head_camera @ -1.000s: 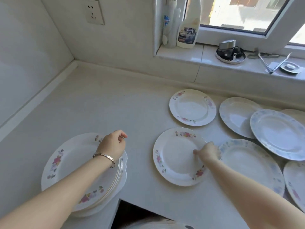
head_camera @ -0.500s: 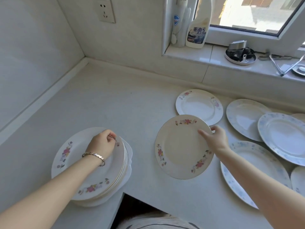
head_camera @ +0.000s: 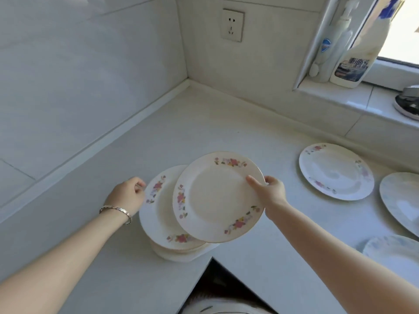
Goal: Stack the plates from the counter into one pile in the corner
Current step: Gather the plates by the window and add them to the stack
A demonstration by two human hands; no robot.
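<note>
My right hand (head_camera: 271,193) pinches the right rim of a white plate with pink flowers (head_camera: 215,198), thumb on top, and holds it in the air, partly over the pile of flowered plates (head_camera: 158,214). The pile sits on the counter near its inner front edge. My left hand (head_camera: 127,196), with a bracelet on the wrist, is at the pile's left rim with its fingers curled; whether it grips the rim I cannot tell. Another flowered plate (head_camera: 335,171) lies flat to the right. Two blue-patterned plates (head_camera: 401,200) (head_camera: 394,252) show at the right edge.
The white counter (head_camera: 204,123) runs into the wall corner at the back, under a socket (head_camera: 232,25). A cleaner bottle (head_camera: 356,53) and a slim bottle (head_camera: 326,48) stand on the window sill, with a dark dish (head_camera: 408,105) further right. A dark gap (head_camera: 210,288) opens below the counter's front edge.
My right hand lifted the flowered plate off the counter and carried it left until it overlaps the pile. My left hand slid from the pile's top to its left rim.
</note>
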